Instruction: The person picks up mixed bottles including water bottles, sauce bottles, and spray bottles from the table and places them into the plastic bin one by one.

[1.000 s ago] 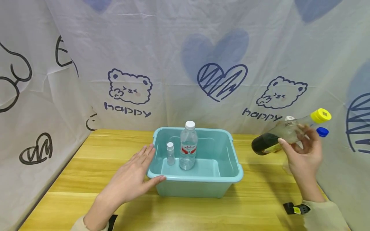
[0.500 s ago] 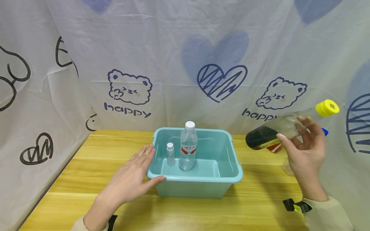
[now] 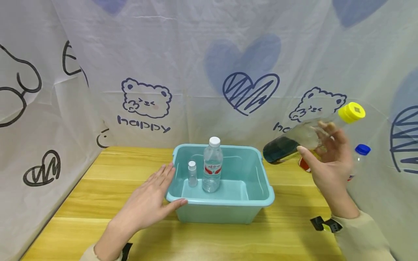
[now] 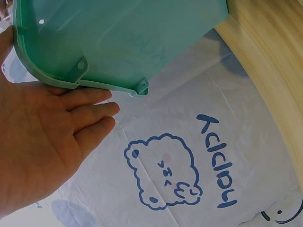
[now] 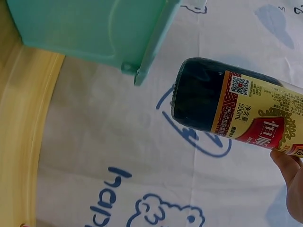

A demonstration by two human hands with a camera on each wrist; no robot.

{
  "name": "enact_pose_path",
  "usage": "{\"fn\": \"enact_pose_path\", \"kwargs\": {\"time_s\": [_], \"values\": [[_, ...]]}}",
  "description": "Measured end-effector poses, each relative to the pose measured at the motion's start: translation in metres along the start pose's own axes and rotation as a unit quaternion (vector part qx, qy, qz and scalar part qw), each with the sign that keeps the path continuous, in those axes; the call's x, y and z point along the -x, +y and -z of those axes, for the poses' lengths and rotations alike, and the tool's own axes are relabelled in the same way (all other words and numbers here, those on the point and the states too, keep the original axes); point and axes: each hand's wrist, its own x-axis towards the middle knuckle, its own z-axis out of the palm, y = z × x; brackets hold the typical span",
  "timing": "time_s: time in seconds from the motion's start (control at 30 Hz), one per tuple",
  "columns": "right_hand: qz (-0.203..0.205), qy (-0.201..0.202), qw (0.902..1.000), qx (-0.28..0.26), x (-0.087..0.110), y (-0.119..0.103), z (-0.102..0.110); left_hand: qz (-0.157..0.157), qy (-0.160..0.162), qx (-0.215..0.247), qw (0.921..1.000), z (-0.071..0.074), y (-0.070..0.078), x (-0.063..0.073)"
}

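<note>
My right hand (image 3: 333,159) grips a glass sauce bottle (image 3: 281,148) with a yellow cap and dark liquid in its lower part. It is tilted, base toward the bin and cap up to the right. In the right wrist view the bottle (image 5: 203,94) shows a cream and red label, with my thumb against it. My left hand (image 3: 147,199) rests with straight fingers on the left rim of a light blue plastic bin (image 3: 228,212). Its fingers (image 4: 92,113) lie along the rim in the left wrist view. Inside the bin stand a water bottle (image 3: 212,170) and a small white-capped bottle (image 3: 192,174).
A blue-capped clear bottle (image 3: 361,150) stands behind my right hand, with a red-labelled item (image 3: 304,165) partly hidden near it. The bin sits on a wooden table (image 3: 130,170). A printed white cloth (image 3: 196,72) hangs behind and at both sides.
My right hand has lifted the sauce bottle and carried it left toward the bin, uncovering the blue-capped bottle. The left hand and the bin have stayed where they were.
</note>
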Motion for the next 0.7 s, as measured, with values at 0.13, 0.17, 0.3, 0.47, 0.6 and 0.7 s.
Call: {"fn": "enact_pose_path", "kwargs": {"time_s": [0.13, 0.17, 0.3, 0.47, 0.6, 0.7], "values": [[0.02, -0.012, 0.9997, -0.005, -0.003, 0.002, -0.01, -0.001, 0.001, -0.002, 1.0, 0.001, 0.0, 0.0], [0.022, -0.016, 0.9996, 0.005, -0.003, 0.003, -0.012, -0.002, 0.0, -0.002, 1.0, 0.001, 0.0, 0.0], [0.019, -0.037, 0.9986, 0.033, -0.006, 0.004, -0.019, -0.003, -0.002, -0.003, 1.0, 0.001, 0.0, 0.0], [0.013, -0.059, 0.9971, 0.047, -0.008, 0.009, -0.029, -0.002, -0.001, -0.002, 1.0, 0.002, 0.0, 0.0], [0.0, -0.075, 0.9955, 0.058, -0.006, 0.012, -0.036, 0.0, -0.001, -0.003, 1.0, 0.001, 0.0, 0.0], [-0.007, -0.089, 0.9948, 0.049, -0.003, 0.013, -0.041, 0.003, -0.001, -0.003, 1.0, 0.001, 0.0, 0.001]]}}
